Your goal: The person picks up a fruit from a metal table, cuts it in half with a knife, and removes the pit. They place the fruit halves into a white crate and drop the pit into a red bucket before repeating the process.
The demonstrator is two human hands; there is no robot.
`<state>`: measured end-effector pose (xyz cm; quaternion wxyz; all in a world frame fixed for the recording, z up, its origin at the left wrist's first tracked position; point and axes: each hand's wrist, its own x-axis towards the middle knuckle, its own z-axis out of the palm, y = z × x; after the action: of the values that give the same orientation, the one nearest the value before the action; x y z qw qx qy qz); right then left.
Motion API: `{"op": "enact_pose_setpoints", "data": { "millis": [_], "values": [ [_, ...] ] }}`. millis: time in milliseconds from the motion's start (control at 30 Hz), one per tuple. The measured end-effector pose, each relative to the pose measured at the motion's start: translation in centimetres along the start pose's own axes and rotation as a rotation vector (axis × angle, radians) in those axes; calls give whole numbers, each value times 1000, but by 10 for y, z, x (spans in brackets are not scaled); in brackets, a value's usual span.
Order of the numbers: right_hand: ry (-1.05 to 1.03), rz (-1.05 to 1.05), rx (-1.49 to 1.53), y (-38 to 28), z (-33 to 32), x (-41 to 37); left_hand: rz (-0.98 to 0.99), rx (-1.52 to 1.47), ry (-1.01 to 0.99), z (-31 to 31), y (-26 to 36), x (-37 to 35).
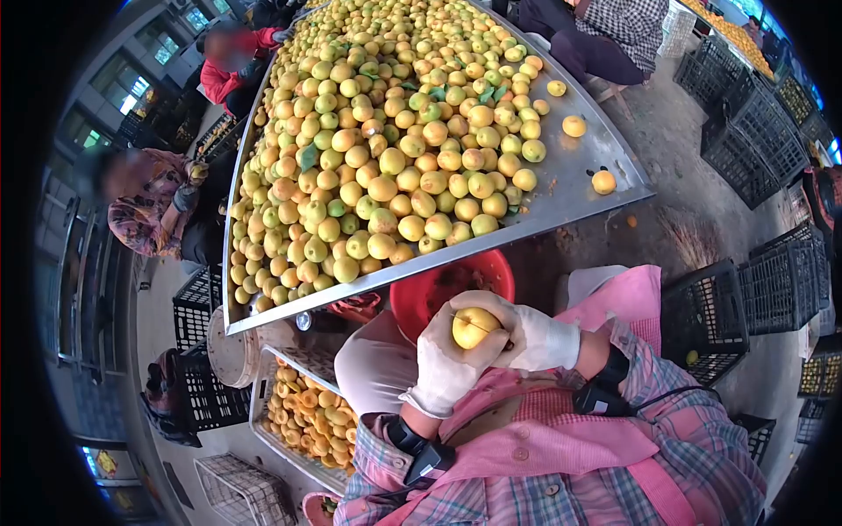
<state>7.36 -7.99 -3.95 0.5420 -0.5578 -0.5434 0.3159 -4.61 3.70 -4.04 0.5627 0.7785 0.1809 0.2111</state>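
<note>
A yellow apricot (475,327) with a line running down its face sits in my white-gloved left hand (441,368), whose fingers are closed round it. My right hand (537,338), gloved too, is closed against the fruit's right side. A small dark bit shows by its fingers; I cannot tell what it holds. Below and beyond both hands is a red basin (498,273) with dark residue inside. Past it, whole apricots (386,188) are heaped on a metal-rimmed table (596,188). At lower left, a white crate (260,405) contains halved apricots (307,412).
A white bucket (230,346) and black crate (206,390) stand left; a white basket (241,486) is lower left. More black crates (706,320) line the right side. People sit along the table: a patterned sleeve (145,206), a red jacket (254,44), a checked sleeve (623,26).
</note>
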Motion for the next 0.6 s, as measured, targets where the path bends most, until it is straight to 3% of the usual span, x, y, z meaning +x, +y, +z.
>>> {"op": "enact_pose_setpoints", "data": {
  "millis": [300,600],
  "values": [
    [-172,41,190,-7,-4,-8,-34,-70,-83,-2,11,-18],
    [-150,56,184,-9,-3,-18,-27,-89,-271,-9,9,-17]
  ]
}}
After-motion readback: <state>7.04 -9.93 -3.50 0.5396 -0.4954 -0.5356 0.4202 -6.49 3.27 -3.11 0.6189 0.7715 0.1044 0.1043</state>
